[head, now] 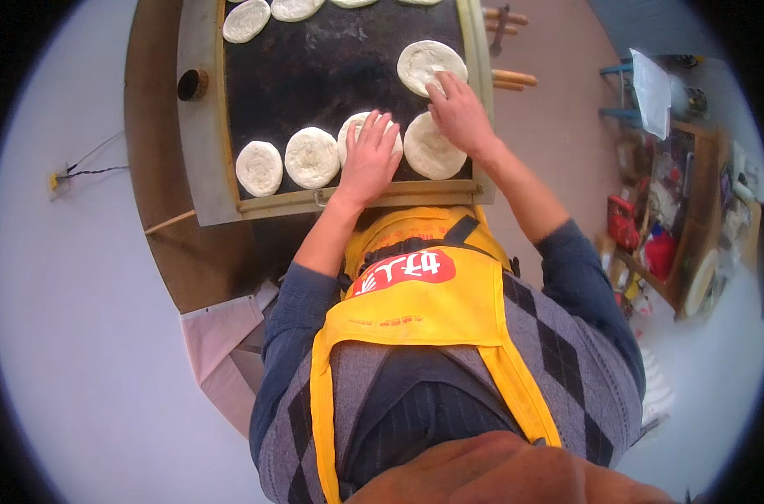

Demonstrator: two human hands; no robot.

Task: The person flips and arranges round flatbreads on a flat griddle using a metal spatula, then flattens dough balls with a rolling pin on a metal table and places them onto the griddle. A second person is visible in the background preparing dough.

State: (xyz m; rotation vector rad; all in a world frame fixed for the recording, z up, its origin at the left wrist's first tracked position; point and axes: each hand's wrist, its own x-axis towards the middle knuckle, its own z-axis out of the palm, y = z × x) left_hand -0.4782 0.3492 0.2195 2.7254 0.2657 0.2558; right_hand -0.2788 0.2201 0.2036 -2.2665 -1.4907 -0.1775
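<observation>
Flat rounds of pale dough lie on a dark griddle point(319, 75) with a metal frame. My left hand point(372, 154) rests with spread fingers over one dough round point(355, 123) in the near row. To its left lie two more rounds, a middle one point(312, 158) and an outer one point(259, 169). My right hand point(455, 110) has its fingertips on the lower edge of a round point(427, 62) at the right side, and its palm side hangs over the upper right of another round point(433, 151) below. Neither hand grips anything. More rounds line the far edge, including one at the far left point(246, 21).
The griddle's metal rim point(382, 192) runs close in front of my yellow apron point(413, 302). A round dark knob point(193, 85) sits on the left frame. Wooden handles point(514, 78) stick out at the right. Farther right stands a cluttered wooden shelf point(703, 208).
</observation>
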